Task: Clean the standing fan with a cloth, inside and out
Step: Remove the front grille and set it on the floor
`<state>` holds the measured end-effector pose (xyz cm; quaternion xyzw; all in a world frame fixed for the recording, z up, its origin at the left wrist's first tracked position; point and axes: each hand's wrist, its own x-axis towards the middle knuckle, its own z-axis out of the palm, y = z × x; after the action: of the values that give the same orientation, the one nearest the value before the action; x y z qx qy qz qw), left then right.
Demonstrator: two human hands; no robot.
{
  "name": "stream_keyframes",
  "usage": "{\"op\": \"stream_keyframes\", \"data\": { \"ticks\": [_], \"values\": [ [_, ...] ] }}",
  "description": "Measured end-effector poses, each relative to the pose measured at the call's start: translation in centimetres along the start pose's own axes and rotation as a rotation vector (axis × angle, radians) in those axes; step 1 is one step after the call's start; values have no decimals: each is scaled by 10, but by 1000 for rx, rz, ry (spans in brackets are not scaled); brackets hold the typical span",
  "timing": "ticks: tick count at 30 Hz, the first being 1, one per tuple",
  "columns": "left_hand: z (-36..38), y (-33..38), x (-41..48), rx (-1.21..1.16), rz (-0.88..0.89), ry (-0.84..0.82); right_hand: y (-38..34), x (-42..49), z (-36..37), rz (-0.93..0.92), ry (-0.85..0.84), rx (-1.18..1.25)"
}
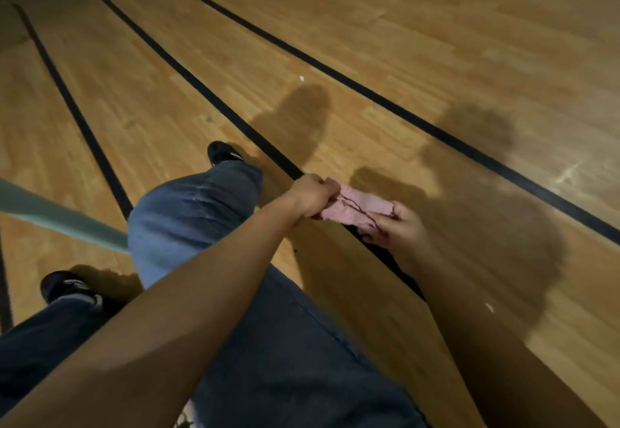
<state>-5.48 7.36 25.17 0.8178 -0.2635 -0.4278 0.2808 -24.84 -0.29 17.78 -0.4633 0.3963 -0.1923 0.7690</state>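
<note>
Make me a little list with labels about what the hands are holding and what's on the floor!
cloth: pink cloth, bunched up, stretched between both hands
left hand: left hand grips one end of the cloth
right hand: right hand pinches the other end
floor: wooden floor with dark lines running across it
legs: dark jeans and black shoes
pole: pale pole at the left edge, can't tell what it belongs to
fan: no fan head or blades in view

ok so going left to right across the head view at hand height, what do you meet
pale green pole → raised knee in blue jeans → left hand → pink cloth → right hand → black floor line
</note>
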Motion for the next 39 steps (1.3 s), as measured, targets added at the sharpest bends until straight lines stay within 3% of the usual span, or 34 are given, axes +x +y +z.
{"op": "stream_keyframes", "data": {
  "ticks": [10,17,24,27,36,39],
  "values": [
    [54,-46,40,100,-245,-208,93,16,-32,246,57,90],
    [57,-69,50,41,-271,-274,126,25,-37,337,128,161],
    [55,-68,48,192,-263,-319,151,29,-39,452,225,198],
    [53,-66,45,223,-271,-325,160,26,-41,576,320,56],
    [36,-48,24,299,-267,-308,147,8,-43,651,215,-573],
    [23,-45,10,263,-237,-269,126,8,-30,652,192,-618]
  ]
}}
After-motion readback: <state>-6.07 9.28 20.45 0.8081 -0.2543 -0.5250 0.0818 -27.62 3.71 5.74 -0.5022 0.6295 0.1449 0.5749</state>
